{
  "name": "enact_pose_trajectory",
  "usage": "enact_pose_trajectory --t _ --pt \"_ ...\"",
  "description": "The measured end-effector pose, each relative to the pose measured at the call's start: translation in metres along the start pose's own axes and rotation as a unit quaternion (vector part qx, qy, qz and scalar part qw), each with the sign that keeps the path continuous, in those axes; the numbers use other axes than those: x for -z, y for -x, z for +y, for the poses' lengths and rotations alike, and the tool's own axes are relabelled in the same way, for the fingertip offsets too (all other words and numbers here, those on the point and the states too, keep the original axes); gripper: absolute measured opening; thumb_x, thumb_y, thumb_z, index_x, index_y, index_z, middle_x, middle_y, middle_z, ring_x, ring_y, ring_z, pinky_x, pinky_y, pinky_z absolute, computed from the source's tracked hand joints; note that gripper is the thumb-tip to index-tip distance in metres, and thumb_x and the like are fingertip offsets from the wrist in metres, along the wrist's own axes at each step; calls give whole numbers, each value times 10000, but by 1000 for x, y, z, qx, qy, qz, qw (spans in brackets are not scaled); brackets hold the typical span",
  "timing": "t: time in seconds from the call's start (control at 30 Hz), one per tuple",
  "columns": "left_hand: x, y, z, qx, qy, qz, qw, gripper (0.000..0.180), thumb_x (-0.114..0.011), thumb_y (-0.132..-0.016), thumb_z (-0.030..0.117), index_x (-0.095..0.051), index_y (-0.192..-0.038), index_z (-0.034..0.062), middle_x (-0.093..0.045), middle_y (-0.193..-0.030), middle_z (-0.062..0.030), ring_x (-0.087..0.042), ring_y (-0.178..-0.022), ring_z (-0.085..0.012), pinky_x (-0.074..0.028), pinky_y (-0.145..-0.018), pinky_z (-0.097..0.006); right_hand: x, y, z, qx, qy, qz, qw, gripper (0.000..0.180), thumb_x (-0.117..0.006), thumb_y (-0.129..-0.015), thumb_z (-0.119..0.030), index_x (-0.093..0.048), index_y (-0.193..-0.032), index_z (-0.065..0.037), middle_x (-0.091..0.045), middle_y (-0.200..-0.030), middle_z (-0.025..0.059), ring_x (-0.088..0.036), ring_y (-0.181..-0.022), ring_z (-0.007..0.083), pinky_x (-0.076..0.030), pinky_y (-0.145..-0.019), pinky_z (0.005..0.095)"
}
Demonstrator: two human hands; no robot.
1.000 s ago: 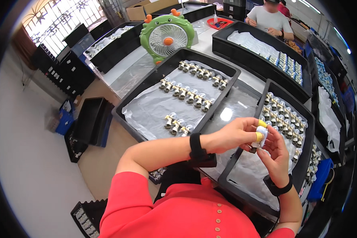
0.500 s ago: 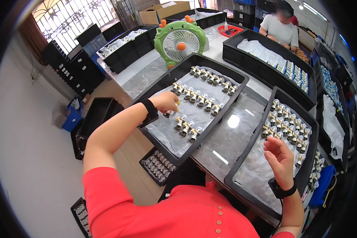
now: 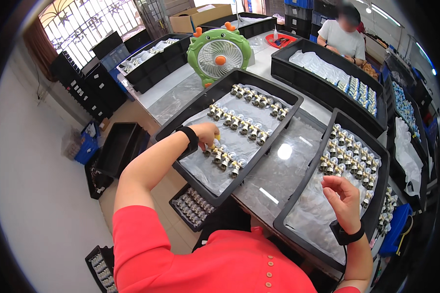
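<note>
Far left, your floor has a blue bin (image 3: 86,148), then a black tray (image 3: 116,151). Near left: a tray of pale pieces (image 3: 101,269). Next right, a floor tray (image 3: 193,207) with more pieces, below the surface (image 3: 266,178).

On the surface, left tray (image 3: 274,84): white liner, small figures in three rows. Your left hand (image 3: 203,133) is over its left part, yellow covers on fingers, fingers bent down at the left end of the nearest row. A figure (image 3: 208,151) sits right under them, partly hidden; can't tell if you're pinching it or just touching. The other figures in that row run right and nearer.

Fan (image 3: 220,51), green, just beyond the left tray. Farther right, far tray (image 3: 322,96) with blue-and-white pieces, a person (image 3: 344,39) behind it.

Right tray (image 3: 298,193): figures packed in its far part, bare liner near. Your right hand (image 3: 346,202) is above it, nothing held, fingers curled, thumb apart. Blue box (image 3: 398,229) right of that tray.
</note>
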State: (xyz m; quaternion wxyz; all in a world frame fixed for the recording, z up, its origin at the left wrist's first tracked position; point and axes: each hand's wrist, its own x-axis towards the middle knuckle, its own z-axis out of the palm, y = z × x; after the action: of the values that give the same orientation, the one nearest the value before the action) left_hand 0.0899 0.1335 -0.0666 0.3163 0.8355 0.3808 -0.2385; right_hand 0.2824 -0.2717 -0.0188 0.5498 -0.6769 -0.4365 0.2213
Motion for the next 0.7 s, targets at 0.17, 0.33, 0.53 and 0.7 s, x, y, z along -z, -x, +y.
enact_pose_trajectory --t 0.17,0.33,0.53,0.7 --pt "-2 1 -2 -26 -20 21 999 471 -669 -667 -37 -587 -1127 23 -646 -815 -131 -677 -674 -192 -564 -570 -290 -1 -2 -1 16 33 7 999 208 -626 -807 -6 -640 -1013 16 -678 -907 93 -645 -827 143 -497 -766 261" --pt "2 -13 -16 -76 -129 -6 989 566 -703 -618 10 -572 -1167 39 -613 -812 -81 -609 -663 -160 -515 -553 -287 19 -7 -4 40 71 47 996 177 -618 -836 -29 -640 -1005 18 -682 -912 87 -646 -832 134 -497 -769 255" --pt "7 -1 -13 -100 -157 -17 982 607 -709 -613 61 -569 -1204 66 -619 -818 -62 -590 -677 -168 -477 -573 -303 64 -26 3 -21 -47 170 984 182 -579 -891 -76 -628 -1039 17 -660 -948 57 -615 -896 96 -475 -802 221" --pt "16 9 -15 -128 -187 -16 974 613 -714 -656 109 -553 -1248 98 -645 -933 -100 -604 -887 -246 -477 -783 -329 84 -37 76 -45 184 100 977 331 -651 -797 -139 -607 -1092 4 -654 -961 89 -616 -903 161 -476 -806 278"
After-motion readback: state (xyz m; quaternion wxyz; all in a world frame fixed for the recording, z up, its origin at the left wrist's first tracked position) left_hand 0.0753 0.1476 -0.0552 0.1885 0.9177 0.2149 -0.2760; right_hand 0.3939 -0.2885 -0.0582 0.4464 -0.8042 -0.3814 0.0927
